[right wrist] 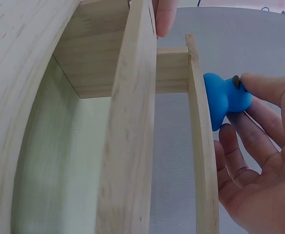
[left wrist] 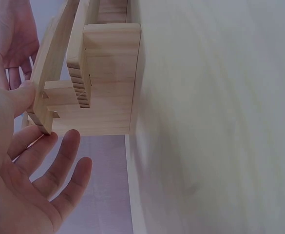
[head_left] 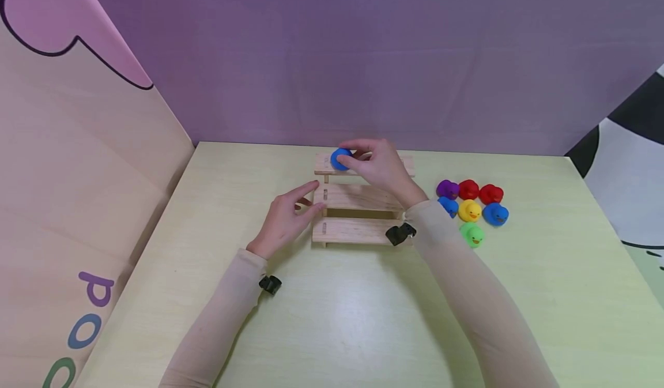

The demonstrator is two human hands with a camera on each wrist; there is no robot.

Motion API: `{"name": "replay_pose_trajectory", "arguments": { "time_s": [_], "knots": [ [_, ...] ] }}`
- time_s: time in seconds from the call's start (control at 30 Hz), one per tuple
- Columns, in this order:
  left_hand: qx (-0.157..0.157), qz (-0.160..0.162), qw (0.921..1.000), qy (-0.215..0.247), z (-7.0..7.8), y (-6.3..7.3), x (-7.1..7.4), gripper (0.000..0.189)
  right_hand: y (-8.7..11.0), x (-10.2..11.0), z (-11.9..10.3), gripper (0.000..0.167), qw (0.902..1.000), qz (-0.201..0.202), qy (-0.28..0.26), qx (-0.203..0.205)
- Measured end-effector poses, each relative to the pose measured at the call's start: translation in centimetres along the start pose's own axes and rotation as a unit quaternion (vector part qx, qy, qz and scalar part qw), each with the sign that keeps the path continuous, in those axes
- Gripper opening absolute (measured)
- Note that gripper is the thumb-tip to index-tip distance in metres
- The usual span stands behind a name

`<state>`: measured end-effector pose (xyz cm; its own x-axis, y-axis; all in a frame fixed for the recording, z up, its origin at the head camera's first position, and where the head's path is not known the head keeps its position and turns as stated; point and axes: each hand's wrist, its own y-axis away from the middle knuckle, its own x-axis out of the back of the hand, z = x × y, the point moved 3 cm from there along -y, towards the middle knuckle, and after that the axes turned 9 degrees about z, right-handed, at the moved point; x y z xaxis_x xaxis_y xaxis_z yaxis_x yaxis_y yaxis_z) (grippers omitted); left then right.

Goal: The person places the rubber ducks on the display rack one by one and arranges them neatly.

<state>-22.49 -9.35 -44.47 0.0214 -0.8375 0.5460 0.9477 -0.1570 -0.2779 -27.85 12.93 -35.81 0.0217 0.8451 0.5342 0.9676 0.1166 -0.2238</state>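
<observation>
A three-tier wooden rack [head_left: 353, 196] stands near the back of the table. My right hand [head_left: 383, 168] pinches a blue rubber duck [head_left: 339, 158] by its head, at the left part of the top shelf. In the right wrist view the duck's base [right wrist: 214, 117] meets that shelf's board [right wrist: 204, 146]; whether its weight rests there I cannot tell. My left hand [head_left: 284, 219] holds the left end of the rack's middle tier. In the left wrist view its thumb [left wrist: 23, 96] lies on one face of a board and fingers touch the board's other side.
Right of the rack sits a cluster of rubber ducks: a purple duck [head_left: 447, 189], two red ducks [head_left: 490, 194], two blue ducks [head_left: 495, 214], a yellow duck [head_left: 470, 210] and a green duck [head_left: 472, 234]. A purple backdrop [head_left: 363, 59] rises behind the table [head_left: 332, 319].
</observation>
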Motion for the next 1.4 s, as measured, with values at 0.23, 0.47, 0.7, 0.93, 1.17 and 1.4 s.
{"name": "replay_pose_trajectory", "arguments": {
  "time_s": [0.23, 0.47, 0.7, 0.93, 1.17, 1.4],
  "knots": [
    [0.001, 0.001, 1.0, 0.003, 0.0, 0.0, -0.1, 0.055, 0.1, 0.3, 0.0, 0.039, 0.9999, 0.009, 0.007, 0.008],
    [0.0, 0.001, 1.0, 0.004, 0.0, 0.0, -0.1, 0.057, 0.6, 1.3, 0.4, 0.039, 0.9988, 0.04, -0.005, 0.028],
    [0.005, 0.0, 1.0, 0.004, -0.2, 0.1, 0.1, 0.057, 1.3, 2.9, 1.4, 0.037, 0.9982, 0.056, 0.012, 0.017],
    [0.004, 0.002, 1.0, -0.002, -0.1, 0.2, 0.3, 0.057, 1.7, 4.6, 2.9, 0.038, 0.9977, 0.065, 0.018, 0.011],
    [0.001, 0.0, 1.0, 0.0, -0.3, 0.1, 0.2, 0.058, 2.9, 6.4, 3.7, 0.036, 0.994, 0.104, 0.026, 0.024],
    [0.001, -0.002, 1.0, 0.003, -0.3, 0.0, 0.1, 0.058, 4.6, 8.3, 5.1, 0.041, 0.9921, 0.121, 0.026, -0.021]
  ]
}}
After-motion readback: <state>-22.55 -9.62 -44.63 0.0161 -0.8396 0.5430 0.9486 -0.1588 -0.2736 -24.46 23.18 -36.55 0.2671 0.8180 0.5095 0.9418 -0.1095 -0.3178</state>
